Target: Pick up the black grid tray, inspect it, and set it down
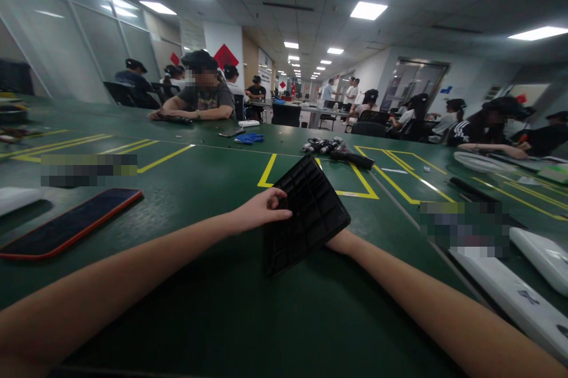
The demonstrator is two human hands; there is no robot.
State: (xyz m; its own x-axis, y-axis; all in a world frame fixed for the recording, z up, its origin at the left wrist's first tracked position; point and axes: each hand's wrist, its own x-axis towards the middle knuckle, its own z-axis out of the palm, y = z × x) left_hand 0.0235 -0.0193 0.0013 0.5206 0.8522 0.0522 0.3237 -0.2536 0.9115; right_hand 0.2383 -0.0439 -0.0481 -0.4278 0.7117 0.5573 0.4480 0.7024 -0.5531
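Both my hands are at a black gridded tray point(310, 212), which is held tilted over the green counter point(213, 307), just short of a yellow-outlined box point(268, 172). My left hand point(261, 209) pinches its left edge, thumb on the ribbed face. My right hand point(339, 241) goes behind the lower right corner, so I cannot tell how its fingers lie. A red-edged phone point(66, 224) lies well to the left; blue gloves point(248, 138) and black tools point(328, 146) sit farther off.
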